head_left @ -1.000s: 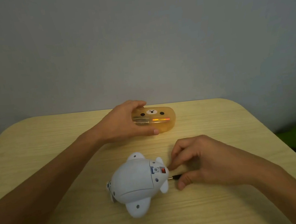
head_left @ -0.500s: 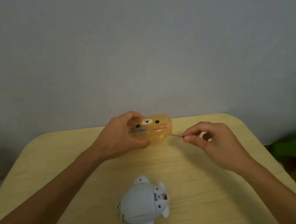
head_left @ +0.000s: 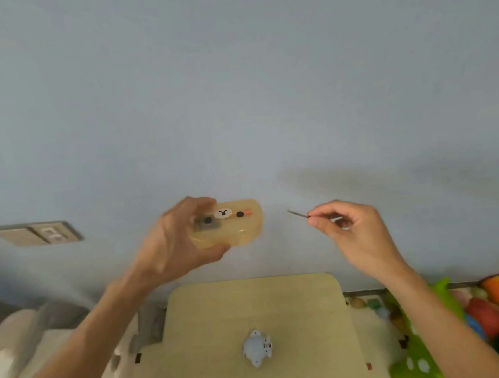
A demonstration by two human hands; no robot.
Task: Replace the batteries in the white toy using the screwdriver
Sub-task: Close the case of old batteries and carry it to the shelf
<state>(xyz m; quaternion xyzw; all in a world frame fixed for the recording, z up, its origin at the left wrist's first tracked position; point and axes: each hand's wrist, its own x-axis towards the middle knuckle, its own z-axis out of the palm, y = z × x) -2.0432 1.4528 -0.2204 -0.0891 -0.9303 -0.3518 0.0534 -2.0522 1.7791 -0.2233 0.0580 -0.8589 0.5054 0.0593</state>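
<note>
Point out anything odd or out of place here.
Nothing looks damaged or spilled. The white toy lies alone on the table, while the left hand holds the orange case and the right hand pinches the screwdriver high above it.

Surface [head_left: 213,329] bare on all sides of the white toy [head_left: 256,347], which lies alone near its middle; approach is open from the far, left and right edges. Both hands are raised well above it. Coloured toys [head_left: 495,317] crowd the floor just beyond the right edge; pale bedding [head_left: 19,348] lies beyond the left.
</note>
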